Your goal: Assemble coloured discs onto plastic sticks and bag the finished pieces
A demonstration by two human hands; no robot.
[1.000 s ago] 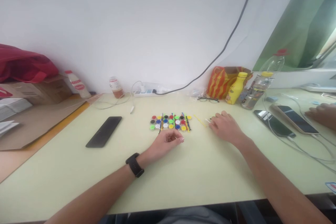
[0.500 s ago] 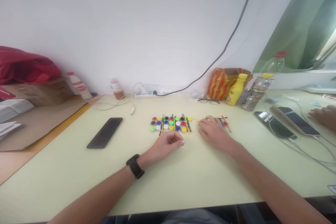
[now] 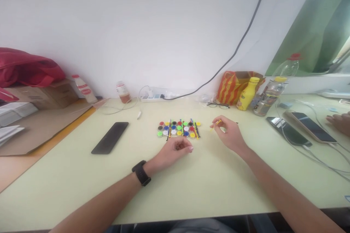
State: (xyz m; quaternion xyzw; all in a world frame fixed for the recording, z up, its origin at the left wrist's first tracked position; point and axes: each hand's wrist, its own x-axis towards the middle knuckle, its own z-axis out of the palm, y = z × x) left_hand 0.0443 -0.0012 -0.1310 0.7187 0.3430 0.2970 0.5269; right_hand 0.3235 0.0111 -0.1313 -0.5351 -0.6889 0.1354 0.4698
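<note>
My right hand (image 3: 229, 133) is lifted a little over the table, thumb and fingers pinched on a thin yellow plastic stick (image 3: 218, 121). Most of the other loose sticks by it are hidden behind the hand; a dark tip (image 3: 237, 122) shows at its far side. To its left stand small round pots (image 3: 179, 133) with coloured lids, set close together in rows. Several coloured sticks (image 3: 196, 129) lie lengthwise between groups of them. My left hand (image 3: 173, 151) rests on the table just in front of the pots, fingers curled in, nothing visible in them.
A black phone (image 3: 109, 138) lies at left. Along the wall are a power strip (image 3: 153, 98), glasses (image 3: 218, 105), a striped bag (image 3: 228, 87) and bottles (image 3: 247, 94). Charging phones (image 3: 311, 126) and another person's hand (image 3: 339, 122) are at right.
My right hand has risen from the loose sticks at right, and the yellow stick now shows between its fingertips. My left hand and the pots have stayed in place.
</note>
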